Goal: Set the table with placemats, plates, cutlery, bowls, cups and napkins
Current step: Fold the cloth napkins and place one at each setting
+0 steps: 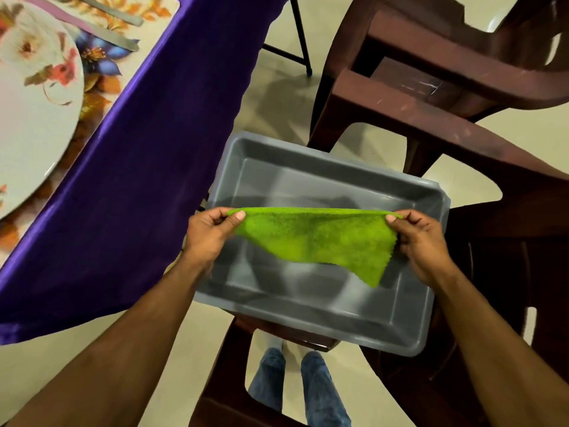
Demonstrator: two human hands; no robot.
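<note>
A green cloth napkin (317, 238) hangs stretched between my two hands above a grey plastic tub (409, 309). My left hand (212, 232) pinches its left top corner and my right hand (418, 238) pinches its right top corner. The napkin's lower edge droops to the right. At the upper left a floral plate (34, 97) lies on a floral placemat (98, 75), on the table under a purple cloth (132, 180). Two pieces of cutlery (107, 37) lie beside the plate.
The tub rests on a brown plastic chair (308, 337) in front of me. More brown chairs (446, 87) stand to the right and behind it. My legs in jeans (295, 386) show below over a pale floor.
</note>
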